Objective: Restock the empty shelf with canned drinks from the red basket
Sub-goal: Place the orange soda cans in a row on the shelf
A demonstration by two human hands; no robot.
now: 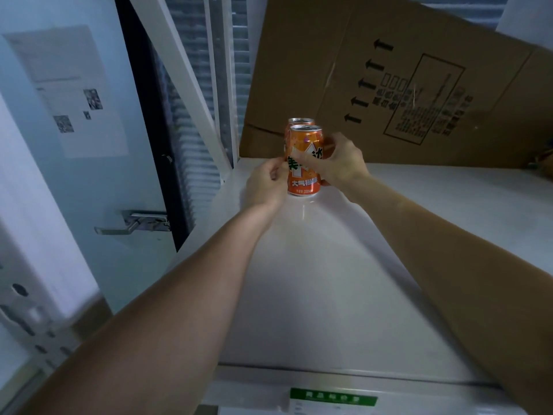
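I see 2 cans on shelf (344, 265) so far, back-left, rest bare; R hand (341, 163) wraps front can (303, 163), L hand (266, 187) pinches its side; rear can (300, 120) directly behind; basket out of view, lots left imo.

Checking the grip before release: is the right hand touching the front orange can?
Touching. The head view shows the right hand with its fingers wrapped round the front orange can.

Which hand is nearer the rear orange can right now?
Right. The right hand wraps the front can with fingers reaching back beside the rear can. The left hand pinches the front can's left side, lower and nearer the camera.
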